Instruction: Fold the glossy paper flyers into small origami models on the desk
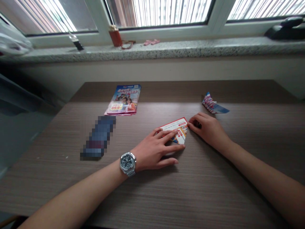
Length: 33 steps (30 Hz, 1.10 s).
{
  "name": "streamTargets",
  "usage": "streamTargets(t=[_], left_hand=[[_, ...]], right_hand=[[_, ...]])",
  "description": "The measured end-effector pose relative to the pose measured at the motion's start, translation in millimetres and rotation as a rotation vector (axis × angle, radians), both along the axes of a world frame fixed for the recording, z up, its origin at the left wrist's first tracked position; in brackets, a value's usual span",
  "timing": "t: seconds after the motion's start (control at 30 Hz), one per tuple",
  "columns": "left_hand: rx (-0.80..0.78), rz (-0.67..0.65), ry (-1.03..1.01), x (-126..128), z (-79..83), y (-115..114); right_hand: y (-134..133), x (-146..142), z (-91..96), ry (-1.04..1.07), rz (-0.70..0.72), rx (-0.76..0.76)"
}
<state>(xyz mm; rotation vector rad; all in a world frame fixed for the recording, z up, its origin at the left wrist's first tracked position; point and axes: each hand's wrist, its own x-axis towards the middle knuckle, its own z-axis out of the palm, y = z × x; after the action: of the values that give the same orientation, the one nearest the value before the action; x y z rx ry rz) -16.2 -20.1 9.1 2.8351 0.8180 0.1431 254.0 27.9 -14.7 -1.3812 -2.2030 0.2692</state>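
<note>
A folded flyer (179, 127), white with red edges and colour print, lies on the wooden table (166, 190). My left hand (157, 149), with a metal watch on the wrist, lies flat on the flyer with fingers stretched out, pressing it down. My right hand (207, 128) has its fingers curled and pinched at the flyer's right corner.
A stack of colourful flyers (124, 100) lies at the back left. A folded paper piece (213, 105) sits at the back right. A blurred dark oblong (100, 136) lies left of my hands. On the stone windowsill (166, 47) stand a red-brown container (115, 36) and small items.
</note>
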Motion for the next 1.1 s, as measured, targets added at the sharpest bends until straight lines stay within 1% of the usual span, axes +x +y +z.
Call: streamTargets(t=[0.23, 0.5, 0.73, 0.93, 1.1], left_hand=[[-0.031, -0.003, -0.017, 0.9, 0.6, -0.2], [-0.015, 0.015, -0.026, 3.5, -2.1, -2.4], [-0.031, -0.002, -0.047, 2.6, -2.5, 1.0], [-0.072, -0.019, -0.053, 2.5, -1.0, 2.7], [-0.109, -0.034, -0.054, 3.0, -0.6, 4.7]], right_hand=[[-0.3, 0.3, -2.0, 0.028, -0.026, -0.003], [1.0, 0.5, -4.2, 0.072, -0.045, -0.03], [-3.5, -0.7, -0.3, 0.189, -0.034, -0.023], [-5.7, -1.6, -1.7, 0.189, 0.015, -0.016], [-3.8, -2.5, -7.3, 0.086, 0.099, 0.084]])
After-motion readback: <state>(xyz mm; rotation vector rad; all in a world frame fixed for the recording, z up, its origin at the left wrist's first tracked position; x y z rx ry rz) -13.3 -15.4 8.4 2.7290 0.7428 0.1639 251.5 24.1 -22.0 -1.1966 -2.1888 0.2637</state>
